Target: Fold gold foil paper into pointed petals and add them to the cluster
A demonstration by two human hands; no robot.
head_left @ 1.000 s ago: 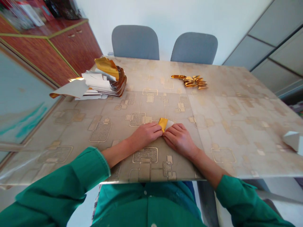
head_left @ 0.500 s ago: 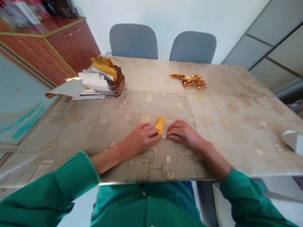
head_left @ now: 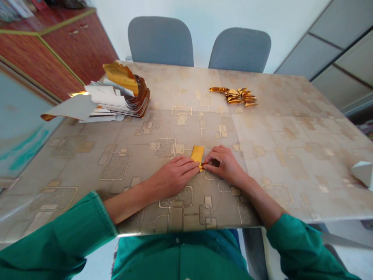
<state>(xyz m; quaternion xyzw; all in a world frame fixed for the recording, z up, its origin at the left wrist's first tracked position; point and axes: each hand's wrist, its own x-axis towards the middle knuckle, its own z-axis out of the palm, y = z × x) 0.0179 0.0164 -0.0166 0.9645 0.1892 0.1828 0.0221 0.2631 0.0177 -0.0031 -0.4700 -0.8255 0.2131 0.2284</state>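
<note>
A small folded strip of gold foil paper (head_left: 197,153) lies on the patterned tablecloth in front of me. My left hand (head_left: 177,175) rests on its lower left part, fingers close together, holding it down; the thumb is mostly hidden. At the strip's lower right edge, my right hand (head_left: 221,163) pinches the paper between thumb and forefinger. The fingertips of both hands almost meet there, and they cover the strip's lower end.
A thick stack of gold and white paper sheets (head_left: 116,97) stands at the back left. Folded gold paper pieces (head_left: 240,96) lie at the back right. A white folded paper object (head_left: 363,173) sits at the right edge. Two grey chairs (head_left: 161,41) stand beyond the table.
The white part of the paper on the strip's right side has been folded over and no longer shows. My right fingers have moved slightly left into a pinch. The view has shifted slightly.
</note>
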